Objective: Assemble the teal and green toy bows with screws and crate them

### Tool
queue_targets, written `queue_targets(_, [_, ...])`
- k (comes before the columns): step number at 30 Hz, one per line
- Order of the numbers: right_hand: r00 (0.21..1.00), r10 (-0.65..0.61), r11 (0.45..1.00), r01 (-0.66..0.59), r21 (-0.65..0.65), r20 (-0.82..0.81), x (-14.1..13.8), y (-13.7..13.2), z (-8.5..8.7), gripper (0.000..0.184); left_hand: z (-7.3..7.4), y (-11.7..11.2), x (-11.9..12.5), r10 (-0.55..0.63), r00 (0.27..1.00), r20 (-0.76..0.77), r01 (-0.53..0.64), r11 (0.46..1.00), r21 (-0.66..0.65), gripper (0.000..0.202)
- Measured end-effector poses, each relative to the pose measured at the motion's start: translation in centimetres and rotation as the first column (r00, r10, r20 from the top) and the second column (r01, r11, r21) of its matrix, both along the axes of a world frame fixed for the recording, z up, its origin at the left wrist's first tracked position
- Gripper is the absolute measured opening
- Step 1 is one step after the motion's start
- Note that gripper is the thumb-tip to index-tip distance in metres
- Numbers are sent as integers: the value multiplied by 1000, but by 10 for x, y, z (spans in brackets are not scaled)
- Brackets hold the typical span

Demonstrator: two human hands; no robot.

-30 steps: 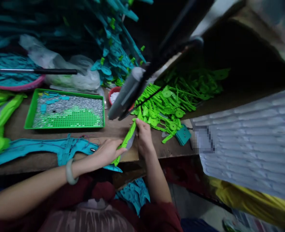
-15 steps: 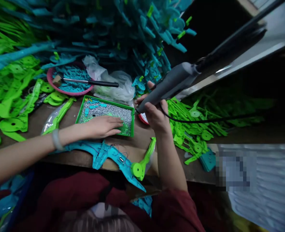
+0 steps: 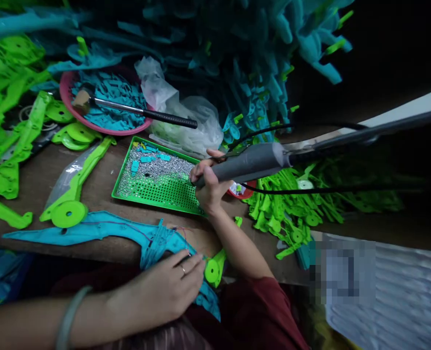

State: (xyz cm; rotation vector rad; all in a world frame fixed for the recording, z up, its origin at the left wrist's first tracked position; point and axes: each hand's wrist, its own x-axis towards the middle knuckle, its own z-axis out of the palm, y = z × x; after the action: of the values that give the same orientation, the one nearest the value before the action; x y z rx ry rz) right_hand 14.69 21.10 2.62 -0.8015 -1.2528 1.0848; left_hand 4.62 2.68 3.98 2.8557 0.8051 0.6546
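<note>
My right hand (image 3: 211, 187) is wrapped round a grey electric screwdriver (image 3: 246, 163), its tip at the right end of a green tray (image 3: 157, 194). Small silvery screws (image 3: 164, 167) fill the tray's back and left, with a few blue pieces among them. My left hand (image 3: 168, 282), a ring on one finger, rests over the long blue plastic shell (image 3: 116, 224) at the bench edge. Its fingers are bent together; whatever they hold is hidden. Thin wires run along the shell, and lime-green round-ended parts (image 3: 68, 214) with clear blades lie by its two ends.
A pink bowl (image 3: 67, 104) of blue pieces stands behind, a hammer (image 3: 138, 111) across it. Beside it lies a clear plastic bag (image 3: 197, 124). Green parts (image 3: 284, 204) pile up right, blue parts (image 3: 266, 92) behind. A black cable (image 3: 310, 191) trails from the screwdriver.
My left hand has left the screw tray and come down over the blue shell. The screwdriver has swung lower and flatter, in my right hand. The bare patch of the tray shows now.
</note>
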Motion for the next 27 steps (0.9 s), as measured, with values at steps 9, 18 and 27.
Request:
queue_targets(9, [998, -56, 998, 57, -8, 39, 3, 6, -6, 39, -9, 4, 22, -115, 971, 209, 108, 993, 45, 26])
queue_targets(18, [997, -73, 997, 74, 34, -17, 2, 2, 8, 33, -40, -9, 69, 48, 999, -9, -48, 997, 53, 43])
queue_targets(27, [854, -515, 851, 500, 159, 76, 120, -47, 59, 20, -43, -18, 39, 73, 997, -7, -73, 996, 42, 56])
